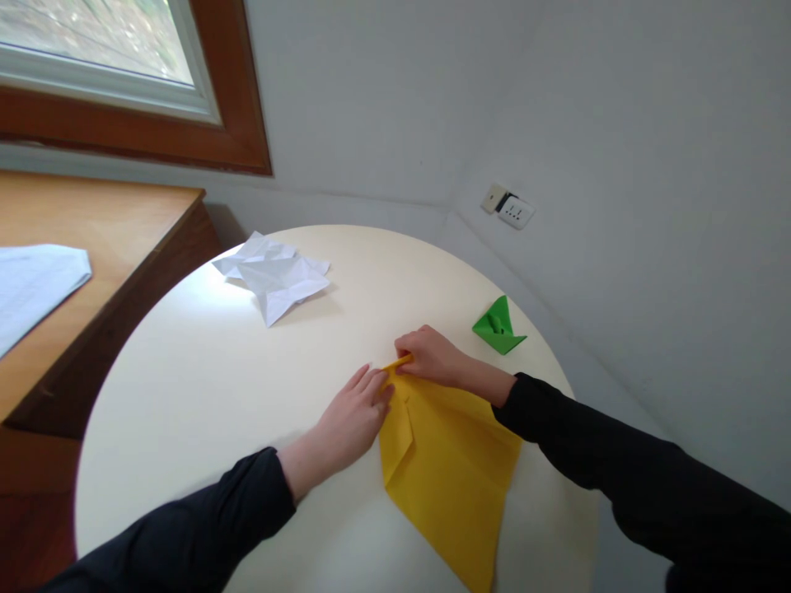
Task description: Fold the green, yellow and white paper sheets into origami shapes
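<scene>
A large yellow sheet of paper lies on the round white table, with creases and a folded flap on its left side. At its far edge, a narrow strip is folded over. My left hand grips the far left corner of that edge, fingers bent over the paper. Just to the right, my right hand pinches the same folded strip between thumb and curled fingers. The two hands are close together, a short length of yellow fold showing between them.
Crumpled, folded white paper sits at the table's far left. A small folded green paper lies near the right edge. Left of the table stands a wooden desk with a pale blue cloth-like item. A wall socket is behind.
</scene>
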`<state>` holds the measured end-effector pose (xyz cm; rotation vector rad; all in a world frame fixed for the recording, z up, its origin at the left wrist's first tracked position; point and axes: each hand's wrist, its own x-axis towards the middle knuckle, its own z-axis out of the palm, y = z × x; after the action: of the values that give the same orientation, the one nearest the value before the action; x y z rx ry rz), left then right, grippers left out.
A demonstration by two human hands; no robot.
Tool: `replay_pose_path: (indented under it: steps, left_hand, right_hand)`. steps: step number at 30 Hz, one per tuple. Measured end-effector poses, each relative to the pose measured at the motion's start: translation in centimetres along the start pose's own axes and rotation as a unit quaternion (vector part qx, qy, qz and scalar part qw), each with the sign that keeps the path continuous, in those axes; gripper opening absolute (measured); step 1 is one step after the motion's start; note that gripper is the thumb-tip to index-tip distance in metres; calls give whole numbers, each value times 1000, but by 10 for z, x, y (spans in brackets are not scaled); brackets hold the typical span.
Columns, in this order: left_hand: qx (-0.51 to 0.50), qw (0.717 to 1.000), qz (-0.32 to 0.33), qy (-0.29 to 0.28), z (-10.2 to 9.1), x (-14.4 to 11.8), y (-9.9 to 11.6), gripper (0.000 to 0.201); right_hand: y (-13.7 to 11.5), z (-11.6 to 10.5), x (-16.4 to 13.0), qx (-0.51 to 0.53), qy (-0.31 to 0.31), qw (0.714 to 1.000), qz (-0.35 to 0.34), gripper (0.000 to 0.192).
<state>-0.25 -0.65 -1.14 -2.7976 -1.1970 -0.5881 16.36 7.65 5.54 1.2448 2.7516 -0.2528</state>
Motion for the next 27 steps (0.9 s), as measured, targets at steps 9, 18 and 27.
replay_pose_path:
  steps: [9, 18, 27]
  left_hand:
    - [-23, 999, -20, -10, -3, 2, 3, 21]
    - [-37, 998, -42, -10, -4, 3, 4, 22]
    - [-7, 998, -59, -10, -9, 2, 4, 24]
  right_hand:
    - [0, 34, -23, -134, 142, 971, -140, 14]
    - [10, 50, -40, -125, 221, 943, -217, 32]
    - [1, 45, -30, 137, 188, 972, -16, 22]
